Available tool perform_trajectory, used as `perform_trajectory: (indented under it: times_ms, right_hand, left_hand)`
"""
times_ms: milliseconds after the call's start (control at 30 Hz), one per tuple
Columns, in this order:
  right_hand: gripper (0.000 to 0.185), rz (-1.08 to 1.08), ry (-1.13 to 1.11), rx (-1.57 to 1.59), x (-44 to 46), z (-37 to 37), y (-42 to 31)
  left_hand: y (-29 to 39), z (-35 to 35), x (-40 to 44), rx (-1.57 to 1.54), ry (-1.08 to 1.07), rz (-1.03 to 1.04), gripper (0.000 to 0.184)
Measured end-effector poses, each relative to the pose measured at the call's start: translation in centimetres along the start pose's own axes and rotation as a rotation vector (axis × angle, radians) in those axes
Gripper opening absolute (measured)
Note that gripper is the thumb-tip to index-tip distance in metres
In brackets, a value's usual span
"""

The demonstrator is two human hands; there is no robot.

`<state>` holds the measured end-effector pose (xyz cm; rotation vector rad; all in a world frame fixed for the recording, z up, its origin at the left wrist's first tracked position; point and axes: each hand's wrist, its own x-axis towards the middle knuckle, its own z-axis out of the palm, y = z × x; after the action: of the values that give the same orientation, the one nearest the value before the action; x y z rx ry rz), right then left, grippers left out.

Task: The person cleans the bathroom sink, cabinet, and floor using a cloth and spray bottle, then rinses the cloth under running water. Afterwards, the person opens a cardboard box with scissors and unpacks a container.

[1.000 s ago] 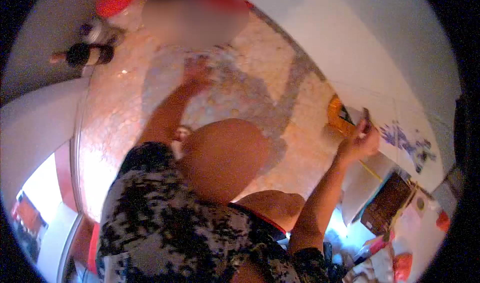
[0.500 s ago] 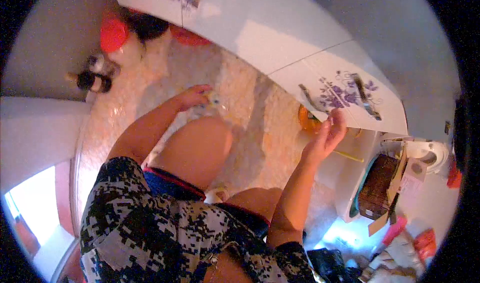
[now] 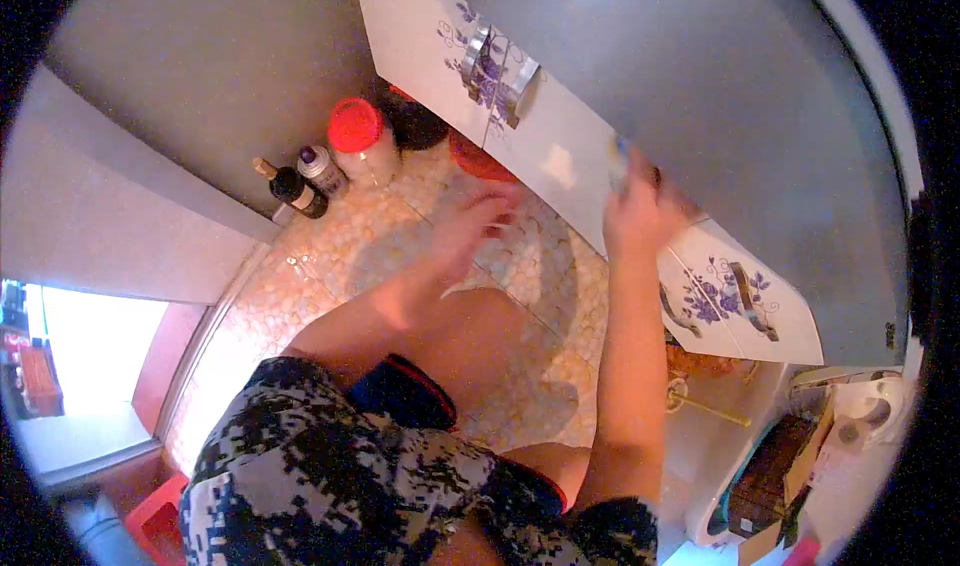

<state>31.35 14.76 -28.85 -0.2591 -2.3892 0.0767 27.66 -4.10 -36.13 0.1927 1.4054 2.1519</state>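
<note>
My right hand (image 3: 645, 206) is raised at the upper edge of the white cabinet front (image 3: 560, 156). A small blue and yellow item (image 3: 620, 153), too blurred to name, shows at its fingertips. My left hand (image 3: 475, 228) hovers over the pebble-patterned floor (image 3: 380, 251), in front of my bent knee. Motion smears its fingers, and I cannot make out anything in them.
By the grey wall stand a dark bottle (image 3: 300, 193), a purple-capped container (image 3: 320, 169) and a red-lidded jar (image 3: 357, 126). Metal handles (image 3: 752, 301) stick out from the cabinet. A brown box (image 3: 765, 476) lies at lower right, a red stool (image 3: 158, 521) at lower left.
The view has swung, bringing the cabinet lower. My right hand has moved to the cabinet's upper edge, now with a small item at its fingertips. A similar small item seen by my left hand no longer shows there.
</note>
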Motion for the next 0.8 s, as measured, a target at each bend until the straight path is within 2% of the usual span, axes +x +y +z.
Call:
perform_trajectory:
  times_ms: [33,67,133,167,267,367,533,600,633,700,767,800]
  right_hand:
    - [0.038,0.181,-0.234,0.133,1.2,2.2,-1.5]
    - [0.037,0.383,-0.452,0.218,2.5,4.4,-3.0]
    - [0.036,-0.074,-0.346,0.044,-0.6,10.0,-3.2]
    - [0.037,-0.586,-0.132,-0.427,-2.2,11.8,-2.5]
    - [0.035,-0.755,-0.285,-0.164,-4.7,12.6,0.8]
    - [0.042,-0.648,-0.512,-0.297,-0.5,6.2,-0.9]
    - [0.038,-0.374,-0.142,-0.360,2.5,8.1,-3.0]
    - [0.037,-0.396,0.027,-0.392,3.4,8.2,-3.1]
    - [0.035,-0.474,0.095,-0.406,3.0,8.5,-2.7]
    - [0.031,-0.632,0.019,-0.377,1.9,7.3,-1.5]
    - [0.025,-0.779,-0.262,-0.288,0.0,3.8,0.1]
    - [0.022,-0.740,-0.164,-0.215,-0.6,1.1,0.4]
  left_hand:
    - [-0.8,-1.4,0.0,0.029,0.198,0.011,0.021]
    - [-0.8,-1.9,-0.3,0.003,0.155,-0.038,0.019]
    - [-1.2,-3.2,-1.9,-0.050,0.071,-0.143,0.016]
    - [-1.3,-4.4,-2.1,0.002,0.077,-0.147,0.015]
    - [-3.2,-7.1,-2.9,0.059,0.114,-0.202,0.012]
    - [-2.0,-10.3,-2.7,0.062,0.198,-0.231,0.012]
    - [-1.7,-10.7,-1.4,0.000,0.272,-0.206,0.011]
    - [-0.7,-9.0,0.1,-0.057,0.228,-0.130,0.011]
    - [0.0,-8.1,0.3,-0.088,0.209,-0.100,0.010]
    - [2.1,-7.1,1.7,-0.104,0.147,0.032,0.010]
    - [6.4,-5.3,1.7,-0.087,0.137,0.155,0.009]
    - [9.4,-4.2,1.4,-0.067,0.157,0.220,0.009]
